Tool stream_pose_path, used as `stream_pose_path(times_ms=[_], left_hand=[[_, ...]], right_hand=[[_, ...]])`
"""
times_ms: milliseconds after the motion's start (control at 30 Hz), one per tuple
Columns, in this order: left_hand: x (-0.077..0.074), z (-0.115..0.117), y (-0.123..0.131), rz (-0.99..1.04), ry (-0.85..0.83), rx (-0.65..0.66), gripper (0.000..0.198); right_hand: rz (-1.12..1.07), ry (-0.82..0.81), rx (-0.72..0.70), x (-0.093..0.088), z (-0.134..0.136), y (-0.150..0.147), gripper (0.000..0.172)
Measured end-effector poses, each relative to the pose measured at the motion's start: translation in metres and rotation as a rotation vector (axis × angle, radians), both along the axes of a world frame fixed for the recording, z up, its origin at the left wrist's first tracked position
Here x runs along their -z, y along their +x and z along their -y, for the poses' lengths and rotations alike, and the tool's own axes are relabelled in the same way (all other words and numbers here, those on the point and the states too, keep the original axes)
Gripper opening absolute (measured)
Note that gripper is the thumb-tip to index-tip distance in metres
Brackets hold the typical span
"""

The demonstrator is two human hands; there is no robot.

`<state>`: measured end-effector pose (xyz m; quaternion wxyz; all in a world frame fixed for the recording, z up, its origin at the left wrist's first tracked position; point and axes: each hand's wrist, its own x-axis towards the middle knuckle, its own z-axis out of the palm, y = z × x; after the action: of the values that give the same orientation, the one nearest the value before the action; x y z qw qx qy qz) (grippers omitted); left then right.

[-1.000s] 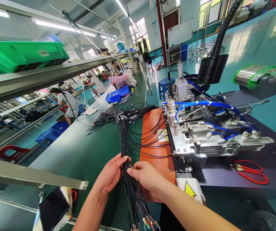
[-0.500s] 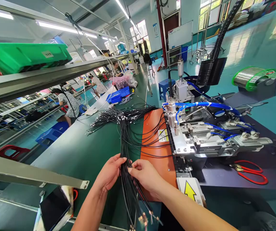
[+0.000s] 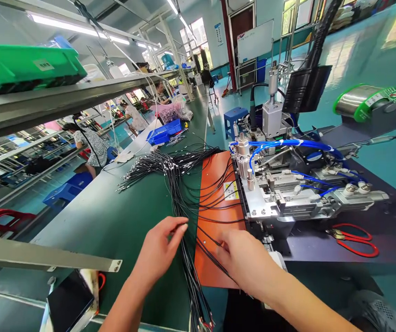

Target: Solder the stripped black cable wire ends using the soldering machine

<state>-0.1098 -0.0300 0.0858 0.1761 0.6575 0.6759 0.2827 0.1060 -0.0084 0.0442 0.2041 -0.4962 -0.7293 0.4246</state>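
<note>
A long bundle of thin black cables [image 3: 173,184] runs down the green bench. My left hand [image 3: 161,246] is over the lower bundle, thumb and forefinger tips together in a pinch; whether a cable is between them is hidden. To the right, my right hand [image 3: 244,256] is closed on a few black cables [image 3: 209,253] drawn off the bundle across the orange mat [image 3: 215,276]. Below my hands the bundle's lower ends, with bared reddish tips [image 3: 204,323], hang at the bench edge.
A metal machine with blue hoses [image 3: 287,184] stands right of the mat. Red-handled cutters [image 3: 355,240] and a solder spool [image 3: 367,102] lie beyond. At left are a metal bar [image 3: 45,253] and a dark tablet-like screen [image 3: 69,302]. A blue tray [image 3: 165,133] sits farther back.
My right hand has moved right, away from the bundle, with a few cables in it. My left hand has loosened from around the bundle to a fingertip pinch above it.
</note>
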Motion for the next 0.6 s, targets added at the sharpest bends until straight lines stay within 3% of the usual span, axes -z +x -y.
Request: stream_pose_path(times_ms=[133,200,400,500,600], left_hand=[[0.007,-0.003,0.047,-0.078,-0.033,0.595,0.027],[0.016,-0.01,0.067,-0.142,-0.043,0.76,0.024],[0.041,-0.024,0.1,-0.222,0.081,0.885,0.011],[0.047,-0.029,0.112,-0.19,0.128,0.904,0.014],[0.052,-0.035,0.122,-0.136,0.147,0.875,0.015]], right_hand=[[0.11,0.104,-0.011,0.007,0.014,0.039,0.02],[0.092,0.147,-0.011,0.014,0.019,0.054,0.021],[-0.052,0.104,0.067,0.029,0.031,0.091,0.026],[-0.17,0.021,0.25,0.033,0.036,0.105,0.021],[-0.242,-0.064,0.433,0.039,0.042,0.111,0.029]])
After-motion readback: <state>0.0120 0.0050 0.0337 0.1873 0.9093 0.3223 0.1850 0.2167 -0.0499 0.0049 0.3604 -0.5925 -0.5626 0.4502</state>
